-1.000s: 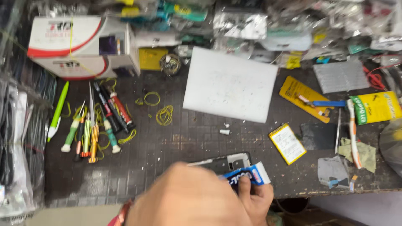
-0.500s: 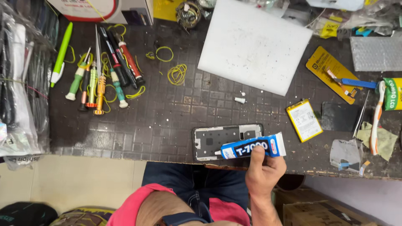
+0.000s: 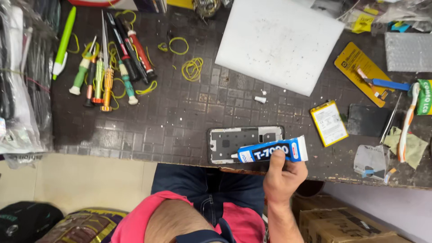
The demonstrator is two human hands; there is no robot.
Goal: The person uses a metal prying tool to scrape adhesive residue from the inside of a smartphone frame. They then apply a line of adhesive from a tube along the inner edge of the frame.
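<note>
Blue and white, the glue tube point(image 3: 273, 151) lies across the near end of a bare phone frame point(image 3: 234, 143) at the front edge of the dark counter point(image 3: 171, 121), and the right hand point(image 3: 284, 175) has its fingers closed around the tube's wide end. The left hand is out of sight. Farther back lie 1 white sheet point(image 3: 279, 42), a cluster of screwdrivers point(image 3: 108, 67) and a yellow-edged battery point(image 3: 328, 123).

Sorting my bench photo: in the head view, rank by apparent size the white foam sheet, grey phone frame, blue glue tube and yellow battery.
1. White foam sheet
2. Grey phone frame
3. Blue glue tube, held in the right hand
4. Yellow battery
</note>
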